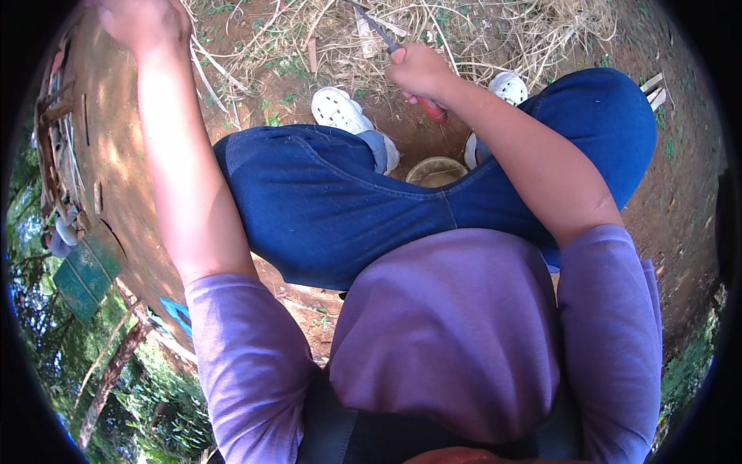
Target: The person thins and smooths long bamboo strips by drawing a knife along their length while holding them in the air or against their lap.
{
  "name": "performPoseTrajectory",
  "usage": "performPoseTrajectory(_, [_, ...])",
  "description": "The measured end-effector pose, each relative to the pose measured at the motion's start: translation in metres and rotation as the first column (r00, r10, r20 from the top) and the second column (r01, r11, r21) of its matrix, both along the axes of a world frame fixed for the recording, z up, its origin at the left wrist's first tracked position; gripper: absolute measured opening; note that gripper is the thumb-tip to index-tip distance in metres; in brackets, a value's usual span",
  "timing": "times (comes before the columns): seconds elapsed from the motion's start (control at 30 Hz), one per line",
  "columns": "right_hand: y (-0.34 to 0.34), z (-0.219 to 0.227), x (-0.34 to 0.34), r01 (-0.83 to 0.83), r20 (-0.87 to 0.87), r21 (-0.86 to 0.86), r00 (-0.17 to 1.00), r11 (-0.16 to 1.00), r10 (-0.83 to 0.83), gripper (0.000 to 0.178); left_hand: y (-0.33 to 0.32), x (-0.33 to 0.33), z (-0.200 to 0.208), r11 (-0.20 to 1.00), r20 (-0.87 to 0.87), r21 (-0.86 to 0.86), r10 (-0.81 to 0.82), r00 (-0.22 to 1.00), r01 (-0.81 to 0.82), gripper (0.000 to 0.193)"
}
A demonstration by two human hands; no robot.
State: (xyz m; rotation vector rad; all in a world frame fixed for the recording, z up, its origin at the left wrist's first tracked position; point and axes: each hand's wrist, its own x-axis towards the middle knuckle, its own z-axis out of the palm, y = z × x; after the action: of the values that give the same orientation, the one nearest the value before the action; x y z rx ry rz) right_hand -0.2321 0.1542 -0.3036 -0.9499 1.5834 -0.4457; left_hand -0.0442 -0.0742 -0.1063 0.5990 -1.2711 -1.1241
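My right hand (421,73) is closed round the red handle of a knife (379,29), out in front of my knees. Its narrow dark blade points up and to the left, over plant strips (495,39) strewn on the ground. My left hand (147,23) is stretched far forward at the upper left edge. Its fingers are cut off by the picture's rim, so what they hold, if anything, is hidden. The nearest strips lie just to the right of that hand.
White clogs (338,110) are on my feet, with a round pale rim (437,171) low between them. Bare brown soil (124,155) spreads to the left. Farther off are a green panel (86,278), a blue object (176,315) and trees.
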Motion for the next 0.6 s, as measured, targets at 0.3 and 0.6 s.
performPoseTrajectory(0.3, [-0.003, -0.004, 0.001, 0.065, 0.086, 0.121, 0.993, 0.991, -0.075, 0.025, -0.001, 0.002, -0.001, 0.999, 0.009, -0.021, -0.028, 1.0, 0.028, 0.049])
performPoseTrajectory(0.6, [-0.002, -0.029, -0.017, -0.007, -0.034, 0.167, 0.999, 0.986, 0.013, 0.023, -0.035, 0.034, -0.001, 0.925, -0.487, 0.303, -0.058, 0.872, 0.231, 0.051])
